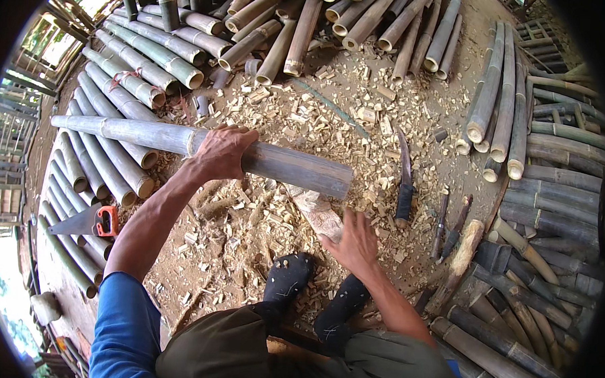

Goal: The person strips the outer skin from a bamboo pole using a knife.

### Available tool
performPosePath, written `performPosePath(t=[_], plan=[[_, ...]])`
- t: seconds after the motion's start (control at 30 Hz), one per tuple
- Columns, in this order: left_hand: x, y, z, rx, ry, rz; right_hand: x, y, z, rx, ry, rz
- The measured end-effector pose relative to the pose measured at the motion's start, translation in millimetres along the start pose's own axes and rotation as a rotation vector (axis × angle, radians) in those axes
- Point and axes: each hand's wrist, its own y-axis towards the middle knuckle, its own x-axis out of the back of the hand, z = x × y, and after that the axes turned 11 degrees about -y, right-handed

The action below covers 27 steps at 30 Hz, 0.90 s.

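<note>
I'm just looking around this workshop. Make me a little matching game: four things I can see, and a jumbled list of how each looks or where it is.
Things:
1. Handsaw
2. Curved knife
3. Gray bamboo pole
4. Socks

Clues:
A. Gripped by the left hand
B. Dark, flecked with pale bits
C. Orange-and-black handle
D. Dark handle, lying to the right of the pole

Pairs: 1-C, 2-D, 3-A, 4-B

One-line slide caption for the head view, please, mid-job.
Left hand grips a bamboo pole above scattered chips, right hand at the near end of a pale block.
</note>
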Motion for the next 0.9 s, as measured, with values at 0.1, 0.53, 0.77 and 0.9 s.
performPosePath(t=[0.1,0.53,0.77,0.9], plan=[[8,5,-8,0.024,-0.018,-0.021,-13,32,11,0.054,-0.035,0.138],[-38,-34,-43,-0.066,0.037,-0.134,-40,-63,24,-0.417,0.393,0.119],[-97,-59,-56,-0.049,0.176,-0.362,-49,-72,19,-0.304,0.452,0.138],[-117,-83,-67,0.005,0.140,-0.370,-15,-66,-45,-0.333,0.527,0.284]])
